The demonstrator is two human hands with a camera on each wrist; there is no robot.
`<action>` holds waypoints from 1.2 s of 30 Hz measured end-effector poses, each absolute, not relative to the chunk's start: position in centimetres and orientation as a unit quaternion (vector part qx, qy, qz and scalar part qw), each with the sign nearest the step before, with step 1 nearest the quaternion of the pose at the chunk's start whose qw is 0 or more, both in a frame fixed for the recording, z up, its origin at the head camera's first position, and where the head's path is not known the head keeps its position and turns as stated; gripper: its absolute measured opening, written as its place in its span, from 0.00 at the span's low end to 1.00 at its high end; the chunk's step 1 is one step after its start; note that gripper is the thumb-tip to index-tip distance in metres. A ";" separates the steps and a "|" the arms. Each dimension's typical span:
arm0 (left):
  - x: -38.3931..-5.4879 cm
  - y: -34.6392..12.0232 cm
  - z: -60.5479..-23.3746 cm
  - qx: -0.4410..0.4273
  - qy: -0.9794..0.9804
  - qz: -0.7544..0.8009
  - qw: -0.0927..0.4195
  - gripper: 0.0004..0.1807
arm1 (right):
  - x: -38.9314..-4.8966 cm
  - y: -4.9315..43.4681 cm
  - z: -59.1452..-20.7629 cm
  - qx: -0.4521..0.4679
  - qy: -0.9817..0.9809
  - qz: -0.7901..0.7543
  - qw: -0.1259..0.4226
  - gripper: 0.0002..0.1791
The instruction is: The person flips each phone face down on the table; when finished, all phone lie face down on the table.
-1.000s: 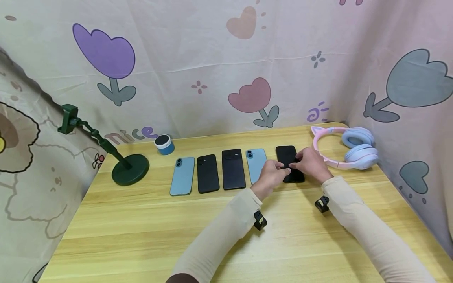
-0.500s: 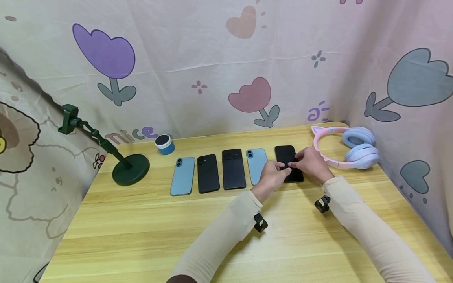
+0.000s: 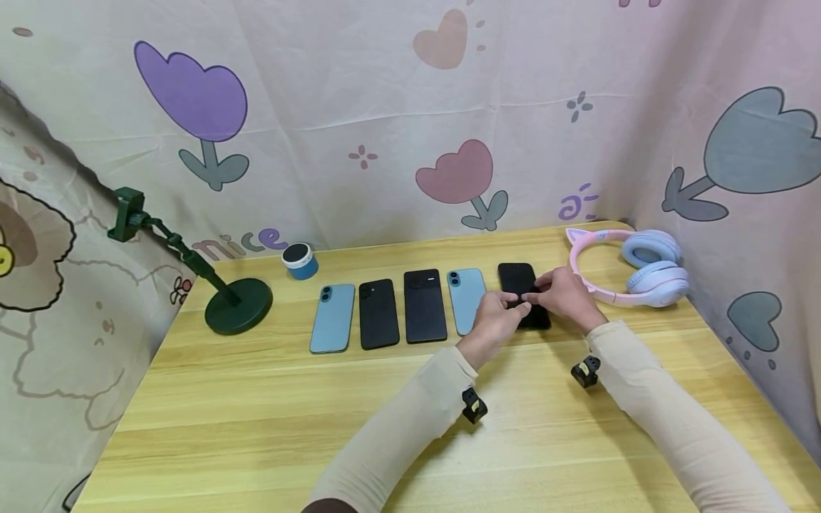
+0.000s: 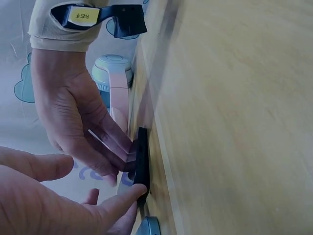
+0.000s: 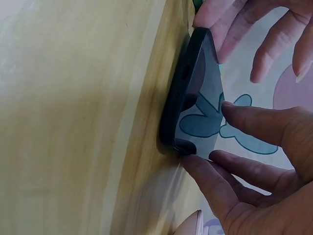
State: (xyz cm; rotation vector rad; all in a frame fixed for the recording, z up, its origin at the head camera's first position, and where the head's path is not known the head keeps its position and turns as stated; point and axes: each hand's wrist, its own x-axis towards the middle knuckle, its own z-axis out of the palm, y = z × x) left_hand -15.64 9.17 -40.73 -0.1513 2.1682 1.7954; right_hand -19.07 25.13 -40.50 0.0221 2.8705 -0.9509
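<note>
A black smartphone point(image 3: 517, 276) lies screen up at the right end of a row of phones, its glossy screen reflecting the curtain in the right wrist view. At its left edge are the fingertips of my left hand point(image 3: 492, 319), with the thumb raised above the screen. My right hand point(image 3: 569, 293) touches the opposite edge with its fingers, its thumb over the screen. Neither hand wraps round the phone. Just left lies a light blue phone point(image 3: 466, 292), its lower right corner hidden by my left hand.
Further left lie a large dark phone point(image 3: 425, 306), a black phone point(image 3: 378, 313) and another light blue phone point(image 3: 332, 318), backs up. Pink-and-blue cat-ear headphones point(image 3: 661, 281) stand at right. A blue-and-white round speaker-like object point(image 3: 300, 262) and a green stand point(image 3: 239, 306) are at left.
The black phone has shifted very slightly left between my hands. Both hands keep nearly the same pose, and the other phones stay put.
</note>
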 end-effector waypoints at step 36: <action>-16.3 8.5 -40.5 -0.048 0.779 0.602 0.170 0.21 | -18.9 23.8 -41.3 -0.001 0.936 -0.350 0.042 0.24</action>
